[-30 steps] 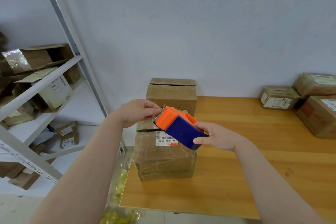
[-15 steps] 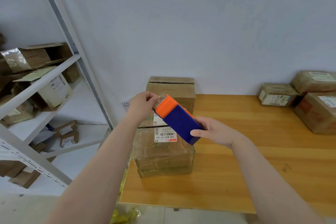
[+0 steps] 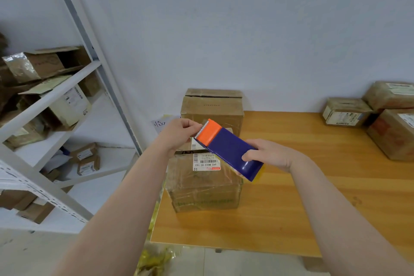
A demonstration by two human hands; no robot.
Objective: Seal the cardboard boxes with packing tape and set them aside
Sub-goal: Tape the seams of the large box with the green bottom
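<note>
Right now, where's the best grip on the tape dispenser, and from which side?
Probably best to take the tape dispenser by its blue body, at the rear end, coming from the right, as the right hand does: flat, broad sides for thumb and fingers. Keep off the orange head: its toothed blade points up-left, and the left hand pinches at that end.

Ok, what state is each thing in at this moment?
Blue and orange tape dispenser: held tilted in the air.
Left hand: fingers pinch its toothed orange end.
Right hand: grips its blue body.
Labelled brown cardboard box in front: closed, wrapped in clear tape, on the wooden table.
Taller brown cardboard box behind: flaps down, top seam gaping slightly.
</note>
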